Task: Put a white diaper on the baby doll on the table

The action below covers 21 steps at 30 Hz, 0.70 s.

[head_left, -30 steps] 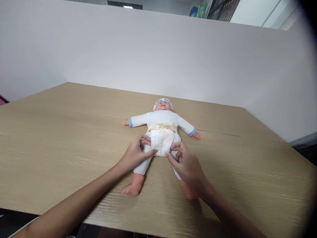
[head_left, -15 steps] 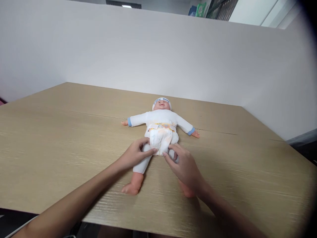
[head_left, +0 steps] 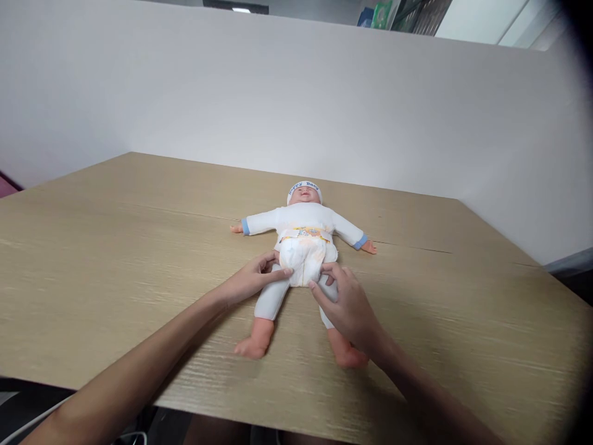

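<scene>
1. Pale wood-grain table (head_left: 115, 247) stands before a plain white wall (head_left: 231, 93).
2. White-clothed plastic baby doll (head_left: 303, 219) lies face-up at the table's middle, wearing a white diaper (head_left: 306, 256).
3. Left hand (head_left: 252, 281) pinches the diaper's left leg edge.
4. Right hand (head_left: 347, 306) pinches its right edge.

Diapered doll (head_left: 303, 244) supine on table (head_left: 115, 247), arms spread.
</scene>
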Tool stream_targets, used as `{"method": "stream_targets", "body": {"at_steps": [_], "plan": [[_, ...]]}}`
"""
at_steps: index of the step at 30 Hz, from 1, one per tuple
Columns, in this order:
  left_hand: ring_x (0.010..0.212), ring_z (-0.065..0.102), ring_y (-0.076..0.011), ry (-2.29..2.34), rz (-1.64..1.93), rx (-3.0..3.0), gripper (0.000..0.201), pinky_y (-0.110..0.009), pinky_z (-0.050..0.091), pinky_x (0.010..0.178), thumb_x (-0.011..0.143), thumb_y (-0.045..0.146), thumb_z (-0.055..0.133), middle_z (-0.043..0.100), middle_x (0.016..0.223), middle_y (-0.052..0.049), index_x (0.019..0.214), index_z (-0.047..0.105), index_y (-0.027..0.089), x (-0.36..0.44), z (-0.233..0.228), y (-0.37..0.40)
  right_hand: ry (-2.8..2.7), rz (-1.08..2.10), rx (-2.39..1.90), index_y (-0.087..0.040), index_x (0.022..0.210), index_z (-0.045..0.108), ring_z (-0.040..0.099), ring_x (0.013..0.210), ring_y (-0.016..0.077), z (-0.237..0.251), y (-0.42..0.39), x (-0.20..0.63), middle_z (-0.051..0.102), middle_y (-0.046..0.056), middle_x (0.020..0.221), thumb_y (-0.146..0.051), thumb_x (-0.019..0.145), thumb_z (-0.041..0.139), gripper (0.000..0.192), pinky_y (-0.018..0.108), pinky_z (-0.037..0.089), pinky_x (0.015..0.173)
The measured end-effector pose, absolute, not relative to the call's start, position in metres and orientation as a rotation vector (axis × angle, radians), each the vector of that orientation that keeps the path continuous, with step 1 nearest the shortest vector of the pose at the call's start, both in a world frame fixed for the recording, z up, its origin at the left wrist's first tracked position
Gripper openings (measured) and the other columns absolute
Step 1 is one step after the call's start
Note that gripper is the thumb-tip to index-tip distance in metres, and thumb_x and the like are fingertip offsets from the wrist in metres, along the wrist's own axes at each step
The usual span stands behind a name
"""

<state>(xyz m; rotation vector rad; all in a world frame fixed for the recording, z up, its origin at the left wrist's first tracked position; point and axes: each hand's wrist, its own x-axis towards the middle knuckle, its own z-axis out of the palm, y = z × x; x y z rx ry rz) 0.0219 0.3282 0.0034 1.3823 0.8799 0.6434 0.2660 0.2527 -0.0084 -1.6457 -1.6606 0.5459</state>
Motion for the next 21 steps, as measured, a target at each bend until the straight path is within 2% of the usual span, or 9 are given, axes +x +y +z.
{"method": "stream_targets", "body": {"at_steps": [3, 7, 10, 14, 21], "plan": [[0.129, 0.07, -0.0241, 0.848, 0.652, 1.371, 0.056, -0.038, 0.059, 0.11, 0.087, 0.054, 0.084, 0.073, 0.14, -0.011, 0.132, 0.072, 0.023, 0.024, 0.002, 0.329, -1.579, 0.639, -1.651, -0.022, 0.118, 0.067, 0.059, 0.092, 0.0137, -0.005, 0.258, 0.27, 0.072, 0.003, 0.109, -0.056, 0.092, 0.069, 0.043, 0.027, 0.044, 0.088], [0.133, 0.07, -0.025, 0.856, 0.667, 1.363, 0.058, -0.041, 0.058, 0.117, 0.088, 0.055, 0.082, 0.071, 0.147, -0.01, 0.136, 0.07, 0.024, 0.026, 0.002, 0.328, -1.509, 0.705, -1.683, -0.021, 0.11, 0.068, 0.056, 0.076, 0.0083, 0.003, 0.263, 0.278, 0.075, 0.001, 0.121, -0.065, 0.09, 0.07, 0.049, 0.025, 0.043, 0.078], [0.133, 0.069, -0.0255, 0.89, 0.662, 1.405, 0.058, -0.041, 0.056, 0.119, 0.089, 0.057, 0.08, 0.071, 0.147, -0.01, 0.135, 0.07, 0.024, 0.026, 0.003, 0.327, -1.528, 0.679, -1.739, -0.021, 0.104, 0.071, 0.058, 0.073, 0.0076, 0.009, 0.263, 0.284, 0.078, 0.0, 0.115, -0.067, 0.09, 0.071, 0.048, 0.024, 0.04, 0.075], [0.127, 0.07, -0.0281, 0.945, 0.678, 1.47, 0.061, -0.04, 0.059, 0.107, 0.089, 0.061, 0.078, 0.075, 0.137, -0.012, 0.134, 0.07, 0.02, 0.027, 0.002, 0.325, -1.574, 0.655, -1.779, -0.022, 0.1, 0.075, 0.063, 0.074, 0.0097, 0.016, 0.262, 0.287, 0.079, -0.001, 0.099, -0.065, 0.093, 0.07, 0.044, 0.024, 0.037, 0.074], [0.11, 0.069, -0.025, 0.976, 0.708, 1.57, 0.062, -0.035, 0.058, 0.094, 0.09, 0.065, 0.073, 0.077, 0.118, -0.012, 0.129, 0.072, 0.016, 0.026, 0.0, 0.324, -1.666, 0.601, -1.781, -0.025, 0.101, 0.081, 0.059, 0.084, 0.0129, 0.012, 0.26, 0.282, 0.078, 0.0, 0.1, -0.061, 0.097, 0.066, 0.039, 0.027, 0.036, 0.082]]}}
